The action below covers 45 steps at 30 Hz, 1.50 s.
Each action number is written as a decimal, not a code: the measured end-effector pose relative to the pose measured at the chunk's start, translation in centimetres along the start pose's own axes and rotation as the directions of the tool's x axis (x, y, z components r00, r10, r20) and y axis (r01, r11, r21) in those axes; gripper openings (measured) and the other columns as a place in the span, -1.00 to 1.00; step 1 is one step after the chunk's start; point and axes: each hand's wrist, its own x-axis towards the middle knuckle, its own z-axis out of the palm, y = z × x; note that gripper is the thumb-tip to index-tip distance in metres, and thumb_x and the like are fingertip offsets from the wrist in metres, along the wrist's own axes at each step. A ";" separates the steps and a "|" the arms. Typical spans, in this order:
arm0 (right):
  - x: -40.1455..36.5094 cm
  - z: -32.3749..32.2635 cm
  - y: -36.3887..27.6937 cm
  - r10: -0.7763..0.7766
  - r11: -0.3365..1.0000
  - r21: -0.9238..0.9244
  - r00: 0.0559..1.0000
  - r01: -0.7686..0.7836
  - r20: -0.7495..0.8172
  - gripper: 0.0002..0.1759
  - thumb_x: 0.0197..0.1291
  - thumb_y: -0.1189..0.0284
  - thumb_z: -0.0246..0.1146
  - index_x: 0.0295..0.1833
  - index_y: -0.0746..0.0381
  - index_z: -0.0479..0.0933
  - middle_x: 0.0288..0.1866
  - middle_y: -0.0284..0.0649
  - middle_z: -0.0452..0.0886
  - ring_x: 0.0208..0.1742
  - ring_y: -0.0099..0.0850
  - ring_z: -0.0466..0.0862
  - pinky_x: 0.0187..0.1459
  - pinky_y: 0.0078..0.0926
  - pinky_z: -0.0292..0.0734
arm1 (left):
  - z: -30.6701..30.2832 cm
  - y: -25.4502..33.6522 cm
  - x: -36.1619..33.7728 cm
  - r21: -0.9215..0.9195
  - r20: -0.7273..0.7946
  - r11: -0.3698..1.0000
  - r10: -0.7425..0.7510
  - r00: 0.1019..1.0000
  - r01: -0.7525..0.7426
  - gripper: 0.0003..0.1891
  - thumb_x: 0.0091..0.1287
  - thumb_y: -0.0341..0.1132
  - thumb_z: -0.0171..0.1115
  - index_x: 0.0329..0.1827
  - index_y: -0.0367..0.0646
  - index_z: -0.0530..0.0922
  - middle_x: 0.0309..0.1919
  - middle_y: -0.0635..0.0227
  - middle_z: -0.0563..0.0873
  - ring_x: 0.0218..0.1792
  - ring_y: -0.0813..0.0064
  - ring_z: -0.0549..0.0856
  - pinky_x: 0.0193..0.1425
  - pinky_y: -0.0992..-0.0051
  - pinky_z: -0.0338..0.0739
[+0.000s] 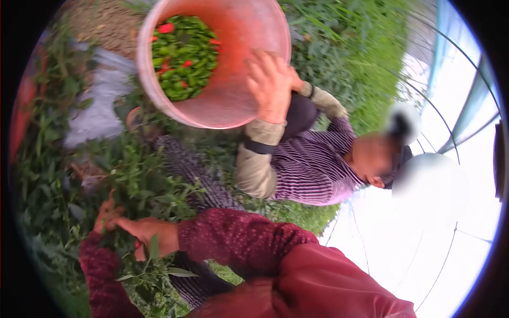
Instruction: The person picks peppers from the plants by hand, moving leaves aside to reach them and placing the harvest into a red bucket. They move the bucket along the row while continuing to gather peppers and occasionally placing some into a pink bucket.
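Observation:
The view is turned sideways, with the ground on the left. My left hand is among the leaves of a pepper plant, its fingers bent together; leaves and blur hide what they hold. My right hand touches or nearly touches it, with its fingers curled. A small red pepper shows at the right palm, partly hidden. Narrow leaves stick out beside that hand. Above both hands in the view is a pinkish-red bucket containing many green peppers and a few red ones.
A person in a striped shirt crouches opposite, one hand at the bucket's rim. My patterned trouser leg crosses the plants. Grey plastic sheet covers some soil. Curved tunnel poles stand at the right.

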 end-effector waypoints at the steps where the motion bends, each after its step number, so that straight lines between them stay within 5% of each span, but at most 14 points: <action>1: 0.0 -0.1 1.1 -0.086 0.944 0.323 0.996 0.072 0.029 -0.21 0.02 0.59 0.21 0.39 0.06 0.09 -0.33 -0.25 0.55 -0.38 -0.42 0.56 -0.35 -0.41 0.48 | 5.7 7.9 1.7 0.269 -0.268 0.959 0.162 0.950 -0.088 -0.68 0.27 -0.25 0.09 0.07 -0.12 0.50 0.04 0.23 0.56 -0.09 0.37 0.60 -0.14 0.38 0.50; 3: -2.1 -1.4 -2.4 -0.067 0.978 0.203 0.994 0.049 0.086 -0.20 0.02 0.60 0.20 0.40 0.04 0.08 -0.27 -0.28 0.54 -0.36 -0.48 0.54 -0.33 -0.44 0.48 | 10.5 16.8 3.7 0.737 -0.574 0.675 0.594 0.564 0.038 -0.70 0.24 -0.24 0.06 -0.01 -0.13 0.52 0.13 0.20 0.54 -0.04 0.28 0.59 -0.09 0.33 0.47; 6: -2.7 -1.5 -4.3 -0.039 0.995 0.099 0.989 0.025 0.144 -0.14 0.01 0.65 0.16 0.45 0.04 0.01 -0.12 -0.27 0.51 -0.33 -0.55 0.54 -0.32 -0.51 0.50 | 10.0 16.7 3.9 0.767 -0.544 0.642 0.626 0.558 0.028 -0.72 0.23 -0.27 0.06 -0.03 -0.12 0.52 0.10 0.19 0.55 -0.10 0.30 0.60 -0.13 0.35 0.48; 9: -3.2 -1.3 -5.8 -0.076 0.885 0.465 0.991 0.018 0.108 -0.11 0.02 0.67 0.12 0.48 0.06 -0.05 -0.10 -0.27 0.49 -0.26 -0.56 0.55 -0.32 -0.54 0.54 | 10.4 16.8 4.1 0.753 -0.562 0.658 0.638 0.527 0.007 -0.74 0.22 -0.30 0.05 -0.06 -0.13 0.52 0.07 0.20 0.56 -0.12 0.31 0.60 -0.15 0.37 0.48; 11: -3.3 -1.5 -6.1 -0.034 0.834 0.548 0.986 -0.061 0.161 -0.06 -0.04 0.74 0.05 0.50 0.09 -0.10 0.36 -0.15 0.20 -0.12 -0.43 0.58 -0.39 -0.51 0.61 | 12.0 16.0 4.9 0.764 -0.563 0.646 0.660 0.498 0.007 -0.74 0.22 -0.29 0.06 -0.07 -0.14 0.52 0.07 0.20 0.56 -0.13 0.32 0.60 -0.16 0.36 0.48; 16: -3.7 -3.4 -7.8 -0.148 0.791 0.601 0.989 0.119 -0.002 -0.07 0.01 0.67 0.06 0.51 0.08 -0.14 0.32 -0.15 0.27 -0.14 -0.48 0.57 -0.41 -0.52 0.62 | 8.2 -3.4 -5.2 0.331 -0.205 0.921 0.284 0.937 -0.207 -0.79 0.24 -0.29 0.13 -0.12 -0.15 0.52 -0.05 0.23 0.58 -0.17 0.38 0.61 -0.17 0.41 0.53; 18: -3.7 -5.0 -9.1 0.009 0.960 0.278 0.991 0.029 -0.132 -0.11 0.12 0.60 0.04 0.53 0.04 -0.20 0.20 -0.22 0.40 -0.14 -0.57 0.49 -0.36 -0.60 0.56 | -1.3 -17.2 -6.1 0.165 0.008 0.976 0.143 0.990 -0.142 -0.81 0.25 -0.29 0.16 -0.14 -0.15 0.53 -0.09 0.24 0.59 -0.18 0.41 0.62 -0.18 0.43 0.54; 22: -4.2 -6.9 -9.8 -0.184 0.762 0.541 0.920 0.355 -0.345 -0.12 0.06 0.61 0.04 0.52 0.02 -0.09 0.41 0.00 0.21 -0.04 -0.23 0.63 -0.34 -0.50 0.53 | -16.6 -31.4 -13.7 -0.107 0.343 0.979 -0.130 0.930 0.176 -0.83 0.27 -0.28 0.21 -0.18 -0.16 0.53 -0.18 0.26 0.60 -0.21 0.46 0.63 -0.19 0.47 0.58; 23: -4.6 -7.2 -10.9 -0.177 0.755 0.551 0.920 0.354 -0.349 -0.13 0.08 0.54 0.05 0.52 0.00 -0.10 0.43 -0.04 0.18 0.02 -0.15 0.61 -0.36 -0.51 0.51 | -15.3 -34.9 -14.5 -0.206 0.177 0.979 0.041 0.983 -0.003 -0.55 0.08 -0.21 0.26 0.11 0.09 0.54 -0.27 0.13 0.67 -0.25 0.14 0.66 -0.14 0.25 0.54; 24: -4.6 -7.5 -11.2 -0.177 0.753 0.564 0.931 0.337 -0.320 -0.13 0.08 0.54 0.05 0.52 0.00 -0.10 0.43 -0.04 0.18 0.02 -0.15 0.61 -0.36 -0.51 0.51 | -15.9 -33.1 -15.1 -0.199 0.151 0.980 0.024 0.988 0.007 -0.55 0.08 -0.21 0.26 0.11 0.09 0.54 -0.27 0.13 0.67 -0.25 0.14 0.66 -0.14 0.25 0.54; 26: -4.2 -8.0 -11.6 -0.221 0.655 0.644 0.915 0.395 -0.337 -0.25 0.19 0.47 0.06 0.50 0.03 -0.02 0.37 -0.10 0.28 0.13 -0.21 0.54 -0.30 -0.41 0.53 | -15.6 -24.3 -14.2 0.423 0.268 0.898 0.004 0.963 -0.121 -0.66 0.11 -0.18 0.24 -0.02 0.04 0.60 -0.30 0.16 0.67 -0.25 0.09 0.65 -0.17 0.23 0.54; 29: -3.1 -8.2 -10.3 -0.246 0.612 0.705 0.933 0.359 -0.262 -0.38 0.27 0.29 0.10 0.43 0.04 0.14 0.31 -0.14 0.36 0.16 -0.21 0.51 -0.19 -0.29 0.53 | -15.4 -17.9 -15.2 0.537 0.153 0.843 -0.120 0.981 0.020 -0.72 0.12 -0.22 0.21 -0.08 0.03 0.62 -0.33 0.14 0.66 -0.25 0.06 0.64 -0.19 0.18 0.53; 33: -1.3 -6.8 -10.5 -0.189 0.563 0.757 0.943 0.332 -0.274 -0.41 0.26 0.03 0.11 0.32 0.07 0.30 0.28 -0.21 0.40 0.21 -0.22 0.46 -0.04 -0.17 0.51 | -14.3 -16.9 -16.5 0.462 0.042 0.886 -0.066 0.997 0.039 -0.68 0.09 -0.32 0.17 -0.05 0.06 0.61 -0.29 0.13 0.66 -0.25 0.04 0.63 -0.16 0.16 0.53; 45: 6.1 -2.1 -17.1 -0.167 0.734 0.648 0.979 0.204 -0.119 -0.54 0.25 0.28 0.16 0.26 0.05 0.36 0.21 -0.22 0.45 0.14 -0.20 0.48 0.01 -0.14 0.46 | -12.1 -18.7 -19.8 0.406 -0.201 0.914 0.059 0.978 0.029 -0.65 0.02 -0.33 0.21 -0.07 0.14 0.64 -0.34 0.21 0.65 -0.30 0.16 0.65 -0.21 0.24 0.55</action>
